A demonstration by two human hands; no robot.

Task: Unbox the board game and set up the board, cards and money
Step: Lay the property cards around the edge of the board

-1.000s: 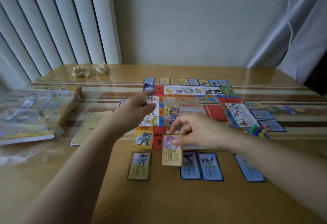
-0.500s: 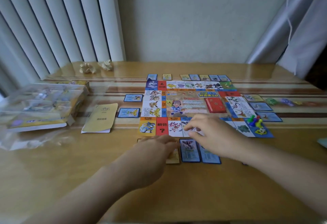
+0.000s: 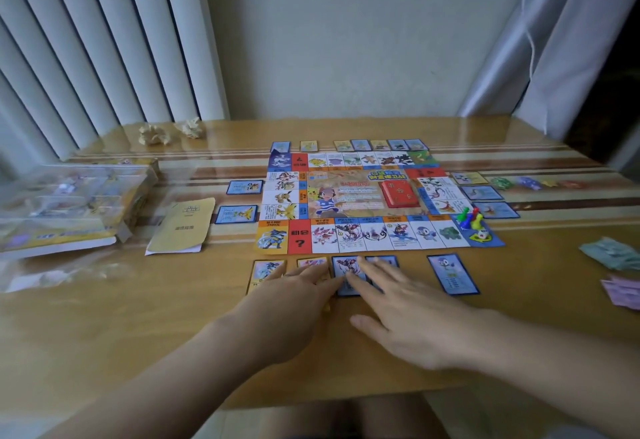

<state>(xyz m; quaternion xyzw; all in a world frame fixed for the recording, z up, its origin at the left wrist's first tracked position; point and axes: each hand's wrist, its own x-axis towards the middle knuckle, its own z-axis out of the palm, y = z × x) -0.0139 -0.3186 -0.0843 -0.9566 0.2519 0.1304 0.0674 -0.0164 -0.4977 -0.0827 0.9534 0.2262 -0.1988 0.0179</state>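
Two flat hands, left, right, on cards, board marked "?"

The desk under the left hand and right hand is varnished wood, glossy enough to mirror the window light. Beyond the fingertips, the board is thin printed paper with a slight sheen. The card just right of the right hand is smooth printed card. Far left of the left hand, the box lies under clear, shiny plastic film, and the booklet beside it is matt yellowish paper. The pawns beyond the right hand are glossy plastic.
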